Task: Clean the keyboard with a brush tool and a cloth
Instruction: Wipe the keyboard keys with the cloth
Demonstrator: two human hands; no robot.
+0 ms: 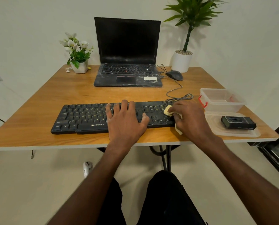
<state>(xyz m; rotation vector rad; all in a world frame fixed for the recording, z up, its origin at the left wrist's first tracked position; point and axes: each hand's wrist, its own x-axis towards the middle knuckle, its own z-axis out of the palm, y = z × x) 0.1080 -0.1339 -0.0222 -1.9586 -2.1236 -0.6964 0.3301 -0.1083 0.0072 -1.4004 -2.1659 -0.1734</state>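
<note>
A black keyboard [86,116] lies along the near part of the wooden table [38,101]. My left hand [125,119] rests flat on its middle keys, fingers spread. My right hand [190,117] presses a pale yellow cloth [167,110] onto the number pad at the keyboard's right end; a corner of the cloth hangs out below the palm. A black brush tool [238,122] lies on a clear lid [216,129] at the right, apart from both hands.
A dusty open laptop [127,73] stands behind the keyboard, with a wired mouse [174,75] and its looped cable beside it. A clear plastic box [221,99] sits at the right edge. A flower pot [79,66] and a tall potted plant [181,60] stand at the back.
</note>
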